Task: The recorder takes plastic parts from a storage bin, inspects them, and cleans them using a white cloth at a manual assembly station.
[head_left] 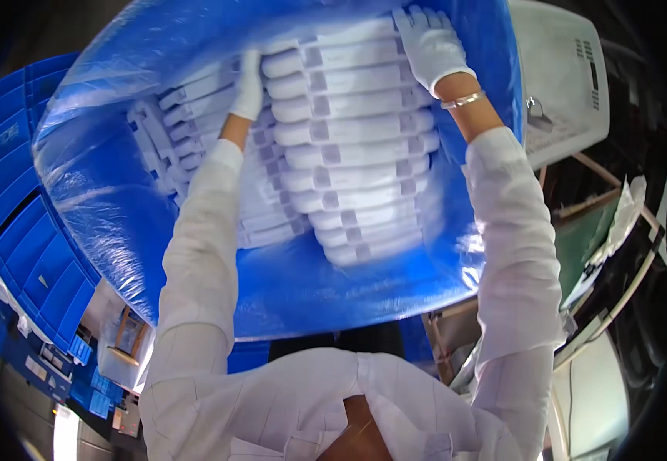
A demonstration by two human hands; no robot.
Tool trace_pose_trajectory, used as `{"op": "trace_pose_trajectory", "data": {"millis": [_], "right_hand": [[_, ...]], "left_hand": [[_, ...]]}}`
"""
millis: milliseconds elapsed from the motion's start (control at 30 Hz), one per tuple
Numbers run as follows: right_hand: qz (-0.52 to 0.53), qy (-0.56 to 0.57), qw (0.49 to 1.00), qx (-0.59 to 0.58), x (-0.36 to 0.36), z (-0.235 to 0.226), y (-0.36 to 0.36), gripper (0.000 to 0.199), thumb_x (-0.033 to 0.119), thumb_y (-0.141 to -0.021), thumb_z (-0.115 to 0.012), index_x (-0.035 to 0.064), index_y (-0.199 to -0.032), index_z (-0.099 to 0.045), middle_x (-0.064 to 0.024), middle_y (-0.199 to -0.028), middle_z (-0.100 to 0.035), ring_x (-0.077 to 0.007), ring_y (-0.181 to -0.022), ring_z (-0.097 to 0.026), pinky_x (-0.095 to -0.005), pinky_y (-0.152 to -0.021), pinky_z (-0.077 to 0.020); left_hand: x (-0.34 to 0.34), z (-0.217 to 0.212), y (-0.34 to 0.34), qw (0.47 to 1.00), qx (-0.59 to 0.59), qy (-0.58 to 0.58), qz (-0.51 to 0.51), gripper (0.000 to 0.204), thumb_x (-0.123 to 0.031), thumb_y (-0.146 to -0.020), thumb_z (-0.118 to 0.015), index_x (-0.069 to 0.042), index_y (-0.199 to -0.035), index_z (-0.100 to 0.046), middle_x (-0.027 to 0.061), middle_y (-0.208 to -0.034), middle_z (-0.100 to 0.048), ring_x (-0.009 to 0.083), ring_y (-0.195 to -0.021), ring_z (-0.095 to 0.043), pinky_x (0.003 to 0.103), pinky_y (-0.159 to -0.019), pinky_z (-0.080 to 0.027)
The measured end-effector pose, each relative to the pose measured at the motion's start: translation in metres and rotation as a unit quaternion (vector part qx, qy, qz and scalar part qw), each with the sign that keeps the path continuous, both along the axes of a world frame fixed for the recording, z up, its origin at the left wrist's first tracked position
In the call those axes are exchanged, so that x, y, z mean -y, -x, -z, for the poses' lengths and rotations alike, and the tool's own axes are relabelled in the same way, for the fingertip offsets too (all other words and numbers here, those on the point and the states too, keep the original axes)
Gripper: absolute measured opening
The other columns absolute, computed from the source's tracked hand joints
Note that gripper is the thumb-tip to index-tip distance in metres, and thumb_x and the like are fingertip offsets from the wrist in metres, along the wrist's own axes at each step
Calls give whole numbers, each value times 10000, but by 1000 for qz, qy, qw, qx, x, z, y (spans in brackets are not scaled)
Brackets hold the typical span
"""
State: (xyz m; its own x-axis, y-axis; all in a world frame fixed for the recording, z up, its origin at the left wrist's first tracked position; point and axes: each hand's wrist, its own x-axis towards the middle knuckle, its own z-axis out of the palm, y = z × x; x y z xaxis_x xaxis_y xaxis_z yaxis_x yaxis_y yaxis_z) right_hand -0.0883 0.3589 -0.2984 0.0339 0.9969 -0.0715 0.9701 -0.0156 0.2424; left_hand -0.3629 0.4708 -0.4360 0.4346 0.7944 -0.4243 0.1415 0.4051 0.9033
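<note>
A row of white, rounded-end flat pieces (364, 131), each crossed by greyish bands, lies stacked in a large blue container (333, 311). Their exact kind cannot be made out. My left hand (249, 86), in a white glove, is edge-on at the rounded left ends of this row, fingers straight. At the row's far right end my right hand (432, 48), also gloved, rests with its fingers stretched out and apart. Left of the row lie more such white pieces (195, 123), partly under my left forearm. Some fingers of my left hand are hidden.
Clear plastic film (95, 207) lines the container and hangs over its edge. Blue bins (33, 261) stand at the left. A pale plastic case (568, 77) is at the right, near wooden bars (598, 169). Blue boxes (99, 388) sit at the lower left.
</note>
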Motion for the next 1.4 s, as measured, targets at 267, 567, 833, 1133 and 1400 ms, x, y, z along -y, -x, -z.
{"op": "trace_pose_trajectory", "data": {"millis": [267, 567, 833, 1133, 1400], "right_hand": [[103, -17, 915, -391, 147, -92, 107, 392, 65, -802, -644, 85, -1186, -568, -138, -1130, -623, -347, -1025, -599, -423, -877, -497], [313, 180, 888, -283, 273, -66, 112, 448, 143, -868, -584, 47, -1291, -474, -190, -1314, -518, -374, -1183, -520, -443, -961, -459], [326, 191, 865, -329, 280, -42, 108, 494, 174, -895, -527, 33, -1355, -414, -193, -1397, -449, -397, -1220, -484, -453, -1012, -412], [323, 247, 870, -277, 276, -48, 112, 522, 189, -889, -533, 74, -1371, -368, -165, -1446, -407, -420, -1154, -530, -491, -945, -457], [275, 255, 903, -212, 280, -40, 116, 512, 193, -880, -546, 75, -1343, -361, -131, -1445, -404, -416, -1035, -600, -480, -836, -527]], "left_hand": [[25, -18, 19, 994, 50, 36, -88, 680, -553, -990, -360, -69, -1466, -327, 49, -1432, -413, 155, -1290, -396, 298, -1091, -303], [226, -57, 108, 989, -63, 117, -59, 602, -403, -1052, -255, 33, -1466, -253, 120, -1483, -345, 210, -1352, -328, 344, -1139, -231], [325, 14, 153, 967, -174, -42, 179, 657, -420, -990, -392, -29, -1485, -208, 224, -1479, -313, 335, -1386, -292, 363, -1127, -232], [288, -78, 117, 973, -120, 114, 160, 913, -562, -855, -613, -5, -1450, -202, 207, -1379, -420, 293, -1313, -392, 361, -1086, -305], [280, -75, 129, 977, -125, 53, 166, 847, -546, -909, -554, -7, -1458, -199, 190, -1406, -400, 279, -1341, -358, 356, -1107, -278]]}}
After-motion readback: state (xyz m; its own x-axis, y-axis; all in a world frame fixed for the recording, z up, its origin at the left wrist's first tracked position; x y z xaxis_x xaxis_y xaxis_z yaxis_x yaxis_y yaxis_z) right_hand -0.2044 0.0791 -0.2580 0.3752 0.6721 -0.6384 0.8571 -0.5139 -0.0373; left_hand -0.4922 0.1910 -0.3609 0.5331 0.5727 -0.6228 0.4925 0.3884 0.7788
